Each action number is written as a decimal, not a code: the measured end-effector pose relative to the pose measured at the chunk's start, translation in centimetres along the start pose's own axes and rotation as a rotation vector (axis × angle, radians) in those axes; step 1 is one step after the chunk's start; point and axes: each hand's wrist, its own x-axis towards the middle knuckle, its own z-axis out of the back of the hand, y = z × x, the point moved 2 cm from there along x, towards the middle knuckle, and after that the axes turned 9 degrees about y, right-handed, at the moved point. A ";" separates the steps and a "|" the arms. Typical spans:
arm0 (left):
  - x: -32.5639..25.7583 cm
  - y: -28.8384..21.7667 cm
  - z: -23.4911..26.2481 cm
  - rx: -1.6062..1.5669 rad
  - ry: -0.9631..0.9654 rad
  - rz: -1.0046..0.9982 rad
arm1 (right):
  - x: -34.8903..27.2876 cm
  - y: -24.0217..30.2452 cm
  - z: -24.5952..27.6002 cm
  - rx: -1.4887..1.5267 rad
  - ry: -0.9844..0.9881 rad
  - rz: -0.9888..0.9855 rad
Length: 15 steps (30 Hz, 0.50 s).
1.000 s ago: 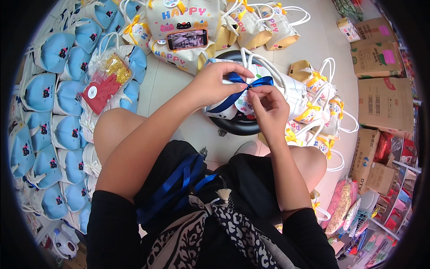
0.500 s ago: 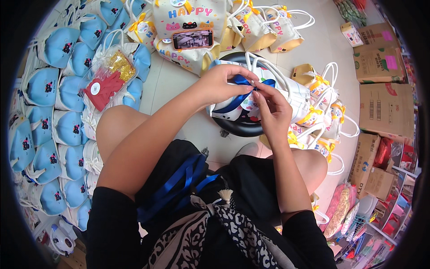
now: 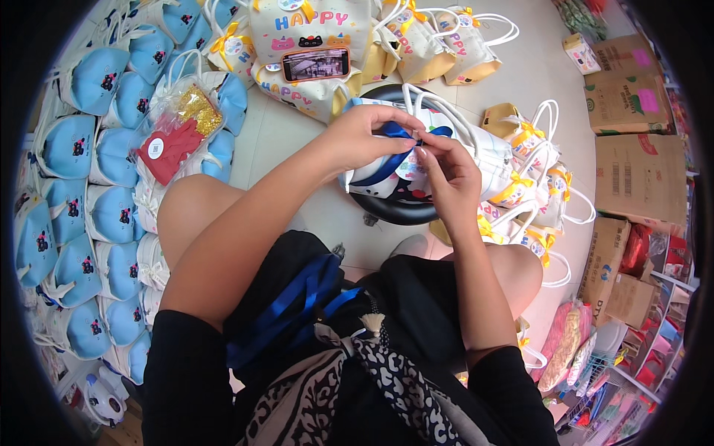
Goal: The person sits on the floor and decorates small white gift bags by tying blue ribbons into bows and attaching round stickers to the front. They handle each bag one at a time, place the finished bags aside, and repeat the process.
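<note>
Head view is showing both hands working at a blue ribbon (image 3: 394,152) on top of a white gift bag (image 3: 476,160), which is sitting on a black stool (image 3: 394,212) just beyond the person's knees. Left hand (image 3: 364,137) is closing over one side of the ribbon, fingers curled around it; right hand (image 3: 446,175) is pinching the other end between thumb and fingertips. Judging by this, the bow is being tied at the bag's cord handles (image 3: 439,111). Finishing it is calling for even tension on both loops. More blue ribbon strips (image 3: 290,308) are lying across the lap, and blue bags (image 3: 82,149) are lining the floor's left edge.
</note>
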 end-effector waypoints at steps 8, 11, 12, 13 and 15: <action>-0.1 -0.2 0.0 0.007 0.010 -0.006 | 0.0 0.2 0.2 -0.011 0.020 -0.004; 0.0 0.1 0.1 0.010 0.018 -0.046 | 0.0 0.2 0.0 -0.032 -0.003 0.005; 0.0 0.1 0.2 0.011 0.023 -0.048 | 0.0 0.2 -0.1 -0.055 0.005 -0.009; 0.0 0.2 0.3 0.013 0.028 -0.049 | 0.0 0.4 0.0 -0.078 0.014 -0.023; 0.0 0.3 0.3 0.017 0.034 -0.049 | 0.0 0.3 0.3 -0.132 0.028 -0.015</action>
